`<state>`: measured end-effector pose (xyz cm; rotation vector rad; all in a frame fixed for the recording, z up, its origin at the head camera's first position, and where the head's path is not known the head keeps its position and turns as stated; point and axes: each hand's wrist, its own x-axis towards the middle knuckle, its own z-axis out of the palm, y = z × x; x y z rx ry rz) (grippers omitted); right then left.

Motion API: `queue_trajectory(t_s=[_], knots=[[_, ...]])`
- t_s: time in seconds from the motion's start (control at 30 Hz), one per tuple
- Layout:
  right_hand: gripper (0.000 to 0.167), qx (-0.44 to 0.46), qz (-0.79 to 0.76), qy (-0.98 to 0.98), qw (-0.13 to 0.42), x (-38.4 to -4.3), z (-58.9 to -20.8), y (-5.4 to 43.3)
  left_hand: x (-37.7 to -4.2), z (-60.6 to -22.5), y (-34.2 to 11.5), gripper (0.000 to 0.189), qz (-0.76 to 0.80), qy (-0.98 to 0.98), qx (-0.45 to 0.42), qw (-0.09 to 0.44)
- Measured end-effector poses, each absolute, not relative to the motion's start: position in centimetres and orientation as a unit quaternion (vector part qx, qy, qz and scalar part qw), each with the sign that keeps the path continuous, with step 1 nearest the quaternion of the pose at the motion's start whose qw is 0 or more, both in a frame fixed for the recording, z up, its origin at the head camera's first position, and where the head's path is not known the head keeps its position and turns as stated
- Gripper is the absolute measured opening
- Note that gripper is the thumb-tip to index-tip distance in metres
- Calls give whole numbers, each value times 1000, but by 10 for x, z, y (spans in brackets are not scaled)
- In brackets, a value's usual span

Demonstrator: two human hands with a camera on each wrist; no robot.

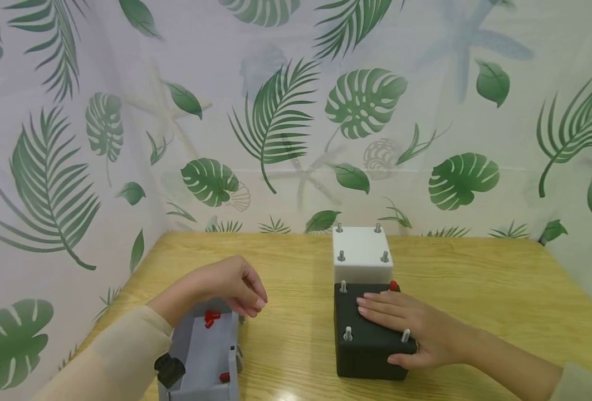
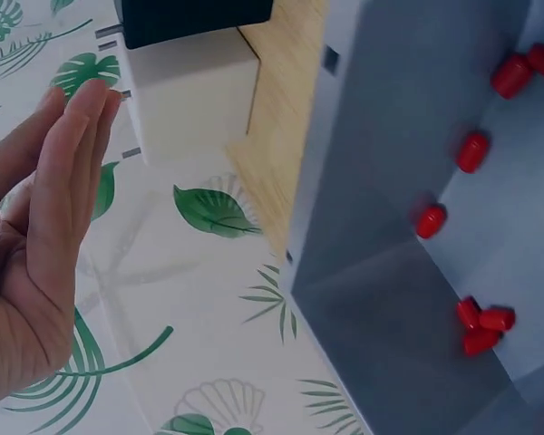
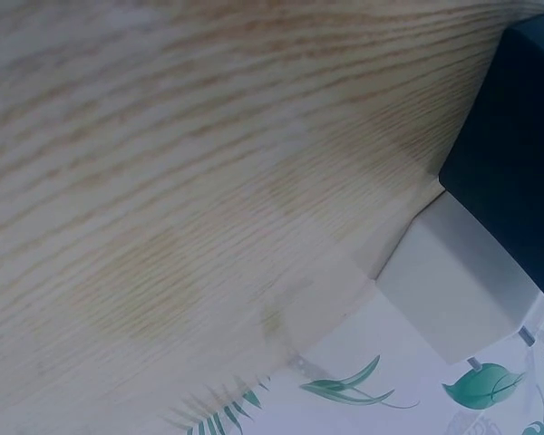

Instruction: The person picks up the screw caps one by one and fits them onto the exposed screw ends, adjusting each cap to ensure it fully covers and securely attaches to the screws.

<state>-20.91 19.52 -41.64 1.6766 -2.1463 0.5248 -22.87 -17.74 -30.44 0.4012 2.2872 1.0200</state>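
My right hand [image 1: 413,320] rests on a black box [image 1: 348,356], fingers straight across its top and thumb down by the front edge. Metal bolts stick up near the box's corners. A red cap [image 1: 393,285] sits at the far right corner, just past my fingers. Above the far end of a grey bin [image 1: 200,356] hangs my left hand [image 1: 235,287], wrist bent and fingers pointing down. In the left wrist view those fingers [image 2: 59,181] look fairly straight and close together, with nothing visible in them. Several red caps [image 2: 473,151] lie loose inside the bin.
Directly behind the black box stands a white box [image 1: 361,245] with bare bolts at its top corners. Both boxes and the bin are on a wooden table [image 1: 285,345]. A leaf-patterned cloth [image 1: 296,139] hangs along the table's back and sides.
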Motion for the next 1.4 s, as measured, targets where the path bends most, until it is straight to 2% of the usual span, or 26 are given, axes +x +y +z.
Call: queue_trajectory(t_s=[0.23,0.67,0.83,1.27,1.4], knots=[[71,597,188,-757,188,-211,-417,195,-226,-312,-192,8,374,872,135,286],[71,590,193,-762,183,-210,-419,195,-226,-333,-223,9,352,882,100,297],[72,589,187,-765,180,-209,-421,196,-221,-344,-225,9,323,892,72,308],[72,593,188,-760,187,-210,-420,195,-216,-365,-223,10,278,912,54,297],[72,593,187,-759,190,-210,-419,195,-217,-376,-224,11,265,912,43,311]])
